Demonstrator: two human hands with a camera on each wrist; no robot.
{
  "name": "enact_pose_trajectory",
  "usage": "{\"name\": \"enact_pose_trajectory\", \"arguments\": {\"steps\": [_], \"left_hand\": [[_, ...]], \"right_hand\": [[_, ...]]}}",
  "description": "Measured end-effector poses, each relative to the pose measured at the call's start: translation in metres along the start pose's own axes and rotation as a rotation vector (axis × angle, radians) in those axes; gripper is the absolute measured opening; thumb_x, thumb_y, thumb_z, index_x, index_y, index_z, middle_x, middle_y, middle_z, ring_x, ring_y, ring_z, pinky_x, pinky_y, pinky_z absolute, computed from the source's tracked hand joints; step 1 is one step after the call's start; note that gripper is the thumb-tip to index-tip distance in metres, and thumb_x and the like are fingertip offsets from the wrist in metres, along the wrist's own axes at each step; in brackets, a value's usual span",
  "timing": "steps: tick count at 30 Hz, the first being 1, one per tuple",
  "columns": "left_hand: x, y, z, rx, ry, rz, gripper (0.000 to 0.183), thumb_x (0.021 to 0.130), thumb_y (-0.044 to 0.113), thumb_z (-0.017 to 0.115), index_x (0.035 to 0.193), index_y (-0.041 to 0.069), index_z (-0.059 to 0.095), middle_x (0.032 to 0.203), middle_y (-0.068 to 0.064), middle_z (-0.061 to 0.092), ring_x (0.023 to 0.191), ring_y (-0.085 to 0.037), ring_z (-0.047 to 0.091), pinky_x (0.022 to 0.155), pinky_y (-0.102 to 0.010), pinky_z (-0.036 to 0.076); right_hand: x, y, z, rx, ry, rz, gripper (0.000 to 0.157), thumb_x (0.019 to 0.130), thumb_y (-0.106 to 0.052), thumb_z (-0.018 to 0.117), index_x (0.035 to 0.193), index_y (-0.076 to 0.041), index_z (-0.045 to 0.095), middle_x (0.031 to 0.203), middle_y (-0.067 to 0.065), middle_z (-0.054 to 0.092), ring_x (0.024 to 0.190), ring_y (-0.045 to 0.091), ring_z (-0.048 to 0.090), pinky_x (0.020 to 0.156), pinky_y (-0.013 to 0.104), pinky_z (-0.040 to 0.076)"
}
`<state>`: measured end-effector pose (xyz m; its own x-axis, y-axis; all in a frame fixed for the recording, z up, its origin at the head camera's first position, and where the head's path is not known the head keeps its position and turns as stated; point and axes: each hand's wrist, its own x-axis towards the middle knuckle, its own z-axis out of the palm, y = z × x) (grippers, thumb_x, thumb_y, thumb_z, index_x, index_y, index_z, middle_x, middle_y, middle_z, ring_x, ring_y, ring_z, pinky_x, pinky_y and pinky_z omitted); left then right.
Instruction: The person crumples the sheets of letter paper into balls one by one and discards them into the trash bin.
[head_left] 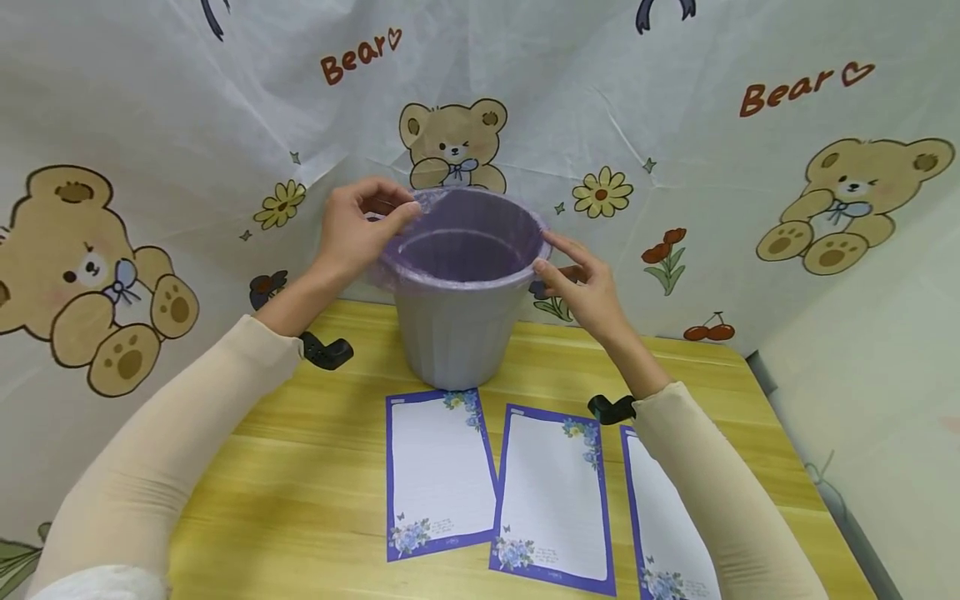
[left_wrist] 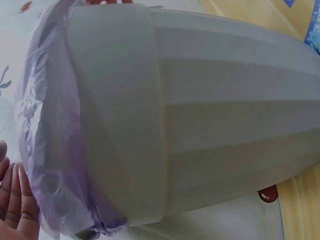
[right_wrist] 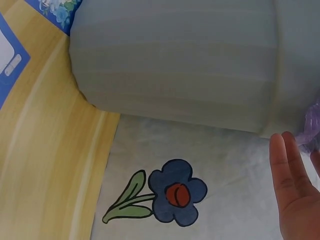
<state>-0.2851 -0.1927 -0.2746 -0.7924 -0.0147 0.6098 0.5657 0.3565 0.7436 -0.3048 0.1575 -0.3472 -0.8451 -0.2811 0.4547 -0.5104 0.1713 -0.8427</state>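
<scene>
A light grey trash bin (head_left: 457,333) stands upright at the back of the table, lined with a thin purple plastic bag (head_left: 468,250). The bag is folded over the rim and hangs loosely outside on the left, where the left wrist view shows its crinkled purple edge (left_wrist: 50,125). At the left rim, my left hand (head_left: 360,225) pinches the bag between thumb and fingers. My right hand (head_left: 588,287) touches the right rim with thumb and fingertips, its fingers (right_wrist: 287,165) fairly straight in the right wrist view beside the bin's outer wall.
Two blue-bordered sheets of paper, a left one (head_left: 442,475) and a middle one (head_left: 552,500), lie before the bin on the wooden table (head_left: 300,492). A third sheet (head_left: 667,517) is partly under my right forearm. A bear-print cloth (head_left: 525,58) hangs close behind the bin.
</scene>
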Motion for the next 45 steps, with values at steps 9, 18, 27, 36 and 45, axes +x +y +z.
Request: {"name": "enact_pose_trajectory", "arguments": {"steps": [9,18,27,36,45], "left_hand": [[-0.018,-0.009,-0.018,-0.11,0.073,0.024,0.019,0.095,0.014,0.084,0.105,-0.001,0.079,0.089,0.012,0.076,0.077,-0.008,0.071,0.072,-0.018,0.059],[-0.048,-0.018,-0.029,-0.134,0.088,0.01,0.019,0.097,0.014,0.081,0.106,-0.002,0.077,0.092,0.008,0.074,0.081,-0.01,0.07,0.074,-0.018,0.061],[-0.083,-0.031,-0.029,-0.164,0.079,-0.029,0.017,0.098,0.011,0.08,0.105,-0.005,0.076,0.09,0.007,0.074,0.076,-0.011,0.069,0.075,-0.017,0.063],[-0.11,-0.049,-0.026,-0.181,0.039,-0.097,0.015,0.1,0.009,0.078,0.104,-0.005,0.075,0.091,0.006,0.074,0.076,-0.011,0.069,0.076,-0.018,0.064],[-0.143,-0.063,-0.014,-0.204,-0.007,-0.185,0.017,0.099,0.011,0.078,0.107,-0.005,0.075,0.095,0.003,0.076,0.078,-0.012,0.07,0.077,-0.02,0.065]], "right_hand": [[-0.001,-0.001,0.001,0.005,0.0,0.005,0.052,0.106,-0.014,0.068,0.157,-0.016,0.056,0.167,0.004,0.05,0.096,0.007,0.075,0.081,0.021,0.066],[0.001,-0.001,0.002,0.021,0.018,0.011,0.051,0.106,-0.015,0.068,0.156,-0.016,0.058,0.165,0.004,0.051,0.097,0.009,0.075,0.081,0.022,0.067],[-0.001,0.001,0.003,0.031,0.02,0.007,0.052,0.106,-0.013,0.067,0.157,-0.014,0.057,0.166,0.006,0.051,0.096,0.008,0.075,0.08,0.021,0.066],[-0.002,-0.003,0.004,0.026,0.028,-0.007,0.052,0.106,-0.014,0.068,0.157,-0.013,0.057,0.164,0.006,0.053,0.095,0.006,0.076,0.078,0.021,0.066],[-0.007,0.001,0.008,0.056,0.033,0.02,0.055,0.108,-0.017,0.066,0.161,-0.019,0.052,0.169,0.002,0.047,0.099,0.006,0.075,0.081,0.021,0.066]]}}
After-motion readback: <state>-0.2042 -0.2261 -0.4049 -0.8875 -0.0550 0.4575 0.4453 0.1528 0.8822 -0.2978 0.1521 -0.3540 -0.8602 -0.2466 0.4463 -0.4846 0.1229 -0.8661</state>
